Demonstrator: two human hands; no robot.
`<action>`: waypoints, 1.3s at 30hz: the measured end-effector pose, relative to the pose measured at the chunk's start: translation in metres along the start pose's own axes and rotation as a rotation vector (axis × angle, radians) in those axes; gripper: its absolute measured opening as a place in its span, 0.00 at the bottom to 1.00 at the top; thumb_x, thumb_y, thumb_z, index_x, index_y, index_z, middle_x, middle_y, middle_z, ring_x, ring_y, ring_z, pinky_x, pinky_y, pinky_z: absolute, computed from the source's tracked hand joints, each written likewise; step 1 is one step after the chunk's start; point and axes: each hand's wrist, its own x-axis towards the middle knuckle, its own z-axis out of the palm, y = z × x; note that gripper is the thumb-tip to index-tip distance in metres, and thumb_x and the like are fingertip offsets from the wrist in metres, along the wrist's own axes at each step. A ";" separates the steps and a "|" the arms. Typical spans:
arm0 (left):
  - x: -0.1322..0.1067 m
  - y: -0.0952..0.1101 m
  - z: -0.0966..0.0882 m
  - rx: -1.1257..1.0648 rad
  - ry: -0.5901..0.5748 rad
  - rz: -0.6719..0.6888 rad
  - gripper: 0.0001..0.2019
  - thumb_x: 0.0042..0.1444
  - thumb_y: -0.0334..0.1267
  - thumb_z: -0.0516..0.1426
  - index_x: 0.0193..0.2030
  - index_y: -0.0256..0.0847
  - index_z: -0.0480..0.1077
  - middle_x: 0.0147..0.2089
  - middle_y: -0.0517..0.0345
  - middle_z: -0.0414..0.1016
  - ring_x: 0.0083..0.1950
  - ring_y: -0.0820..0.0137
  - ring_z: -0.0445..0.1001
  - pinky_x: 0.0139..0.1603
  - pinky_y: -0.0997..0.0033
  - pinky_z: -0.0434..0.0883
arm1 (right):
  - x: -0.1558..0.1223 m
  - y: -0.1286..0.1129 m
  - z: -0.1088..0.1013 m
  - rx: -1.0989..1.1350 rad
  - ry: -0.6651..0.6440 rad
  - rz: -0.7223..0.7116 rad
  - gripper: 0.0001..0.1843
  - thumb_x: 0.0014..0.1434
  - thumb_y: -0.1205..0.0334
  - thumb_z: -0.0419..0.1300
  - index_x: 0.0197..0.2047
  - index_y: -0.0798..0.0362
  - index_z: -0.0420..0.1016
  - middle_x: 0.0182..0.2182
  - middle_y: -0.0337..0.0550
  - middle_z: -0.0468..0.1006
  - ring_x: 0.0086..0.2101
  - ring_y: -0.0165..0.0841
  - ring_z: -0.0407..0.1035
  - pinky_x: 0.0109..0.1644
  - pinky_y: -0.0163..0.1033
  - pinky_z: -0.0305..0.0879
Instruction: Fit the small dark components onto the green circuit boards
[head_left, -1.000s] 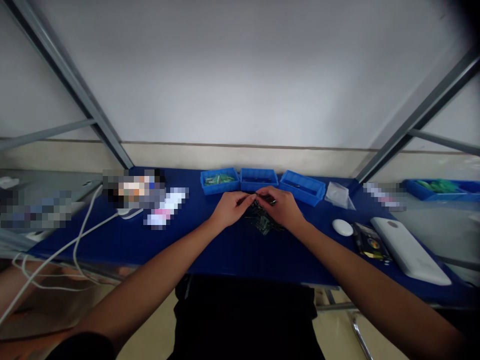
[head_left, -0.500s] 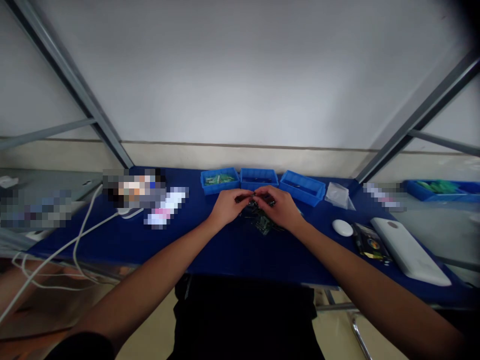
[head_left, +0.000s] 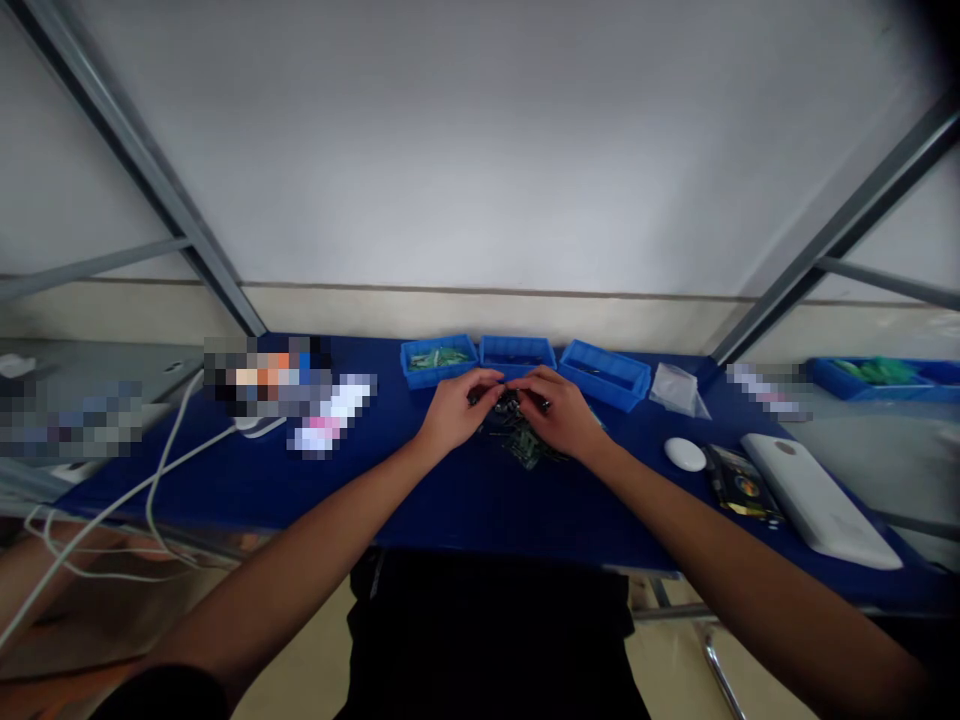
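Note:
My left hand and my right hand meet almost fingertip to fingertip over the middle of the blue table. Both are closed in a pinch around something small and dark that I cannot make out. Beneath and between them lies a loose pile of small green and dark pieces, like little circuit boards, partly covered by my right hand. Just beyond the hands stand three blue bins: the left bin holds thin pale-green pieces, while the middle bin and right bin show mostly their dark blue insides.
On the right lie a clear plastic bag, a white round case, a black packet and a long white device. White cables cross the left edge. Metal posts flank the table; another blue tray stands farther right.
My fingertips have shifted slightly, the two hands still close together above the pile. The bins and other things stay where they were.

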 end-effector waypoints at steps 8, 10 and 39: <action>0.000 0.012 -0.002 0.118 -0.123 0.047 0.17 0.73 0.51 0.58 0.47 0.44 0.85 0.44 0.55 0.88 0.42 0.65 0.84 0.44 0.68 0.76 | -0.001 0.003 0.001 0.032 0.034 0.042 0.02 0.68 0.60 0.65 0.43 0.47 0.80 0.36 0.43 0.82 0.34 0.37 0.76 0.38 0.42 0.75; 0.000 0.011 -0.002 0.104 -0.138 0.064 0.15 0.72 0.49 0.59 0.47 0.46 0.85 0.46 0.55 0.88 0.45 0.63 0.85 0.47 0.67 0.78 | -0.002 0.004 0.002 0.032 0.005 0.027 0.02 0.67 0.62 0.66 0.43 0.47 0.80 0.36 0.42 0.81 0.34 0.36 0.76 0.38 0.42 0.75; 0.000 0.009 -0.001 0.108 -0.012 0.047 0.05 0.67 0.38 0.63 0.46 0.43 0.82 0.44 0.57 0.87 0.45 0.66 0.85 0.49 0.68 0.78 | -0.002 0.002 0.004 0.017 -0.006 0.041 0.11 0.67 0.62 0.62 0.51 0.47 0.82 0.37 0.43 0.84 0.33 0.36 0.78 0.39 0.43 0.77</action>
